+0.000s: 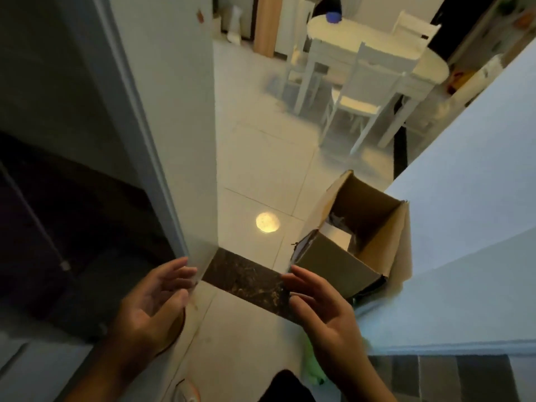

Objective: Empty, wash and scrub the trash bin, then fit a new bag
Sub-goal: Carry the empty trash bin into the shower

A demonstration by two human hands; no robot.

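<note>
Cardboard box (356,245) sits open on the tiled floor (261,169) by a wall. Left hand (150,306) and right hand (322,311) hover before it, fingers relaxed, holding nothing.

left hand (150,303) held out, fingers relaxed; right hand (319,303) likewise, palms facing, holding nothing

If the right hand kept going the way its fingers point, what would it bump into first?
Probably the cardboard box. The right hand is open, its fingertips aimed at the box's near corner, though depth is hard to judge.
</note>
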